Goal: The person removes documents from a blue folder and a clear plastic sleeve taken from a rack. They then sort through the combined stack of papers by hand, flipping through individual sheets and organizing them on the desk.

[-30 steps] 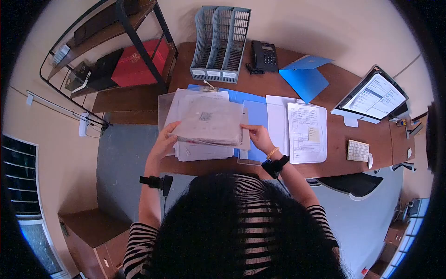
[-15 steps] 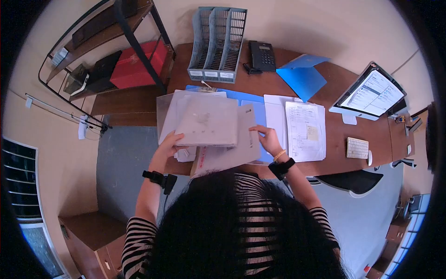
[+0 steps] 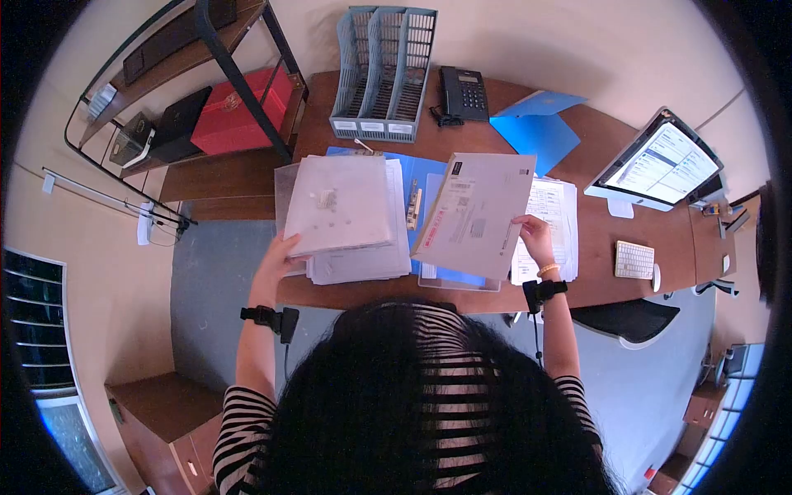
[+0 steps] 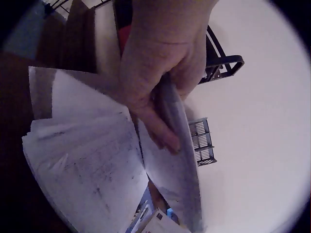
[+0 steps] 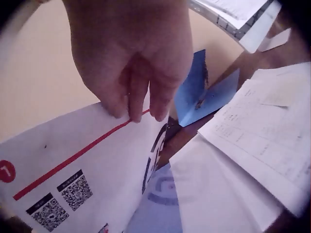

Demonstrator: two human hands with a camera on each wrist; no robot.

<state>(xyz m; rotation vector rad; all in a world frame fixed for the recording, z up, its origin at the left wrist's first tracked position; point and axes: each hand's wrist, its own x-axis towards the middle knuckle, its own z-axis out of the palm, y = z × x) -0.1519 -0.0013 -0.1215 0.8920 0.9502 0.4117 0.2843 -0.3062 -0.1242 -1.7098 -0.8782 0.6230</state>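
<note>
My left hand (image 3: 276,257) grips the near left edge of a thick stack of white envelopes (image 3: 342,206), thumb on one face in the left wrist view. Below the stack lies a pile of printed papers (image 4: 87,165) on the desk. With thumb and fingers, my right hand (image 3: 536,237) pinches the right edge of a large cardboard mailing envelope (image 3: 478,219), which is raised and tilted. Its label, barcode and red print show in the head view. The right wrist view shows the envelope's other face (image 5: 53,174), with a red line and QR codes.
A blue clip folder (image 3: 421,169) lies beneath the mailing envelope. Printed sheets (image 3: 565,239) lie at its right, partly covered. Behind stand a grey file rack (image 3: 384,74), a black telephone (image 3: 464,93) and an open blue folder (image 3: 540,136). Farther right are a monitor (image 3: 656,169) and keyboard (image 3: 634,261).
My right hand has drawn the mailing envelope out from under the stack, to the right, and lifted it up over the blue folder. My left hand has shifted slightly left with the stack.
</note>
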